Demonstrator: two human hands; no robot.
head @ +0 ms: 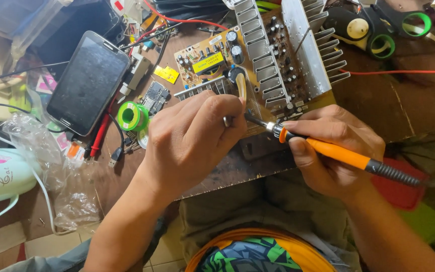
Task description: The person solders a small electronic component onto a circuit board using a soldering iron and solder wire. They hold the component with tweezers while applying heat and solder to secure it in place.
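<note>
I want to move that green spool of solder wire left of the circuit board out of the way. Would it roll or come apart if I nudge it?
The green plastic spool of solder wire lies flat on one flange, so it would probably slide, not roll. It is small but likely heavy for its size, being wound with metal wire. Cables and small parts crowd around it, so a push may snag on them.

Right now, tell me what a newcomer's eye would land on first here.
At centre, the right hand grips an orange-handled soldering iron, its tip aimed at the tan circuit board with silver finned heat sinks, while the left hand is bunched beside the tip. To the left on the cluttered wooden bench lie a dark-screened smartphone and a green spool of solder wire.
</note>
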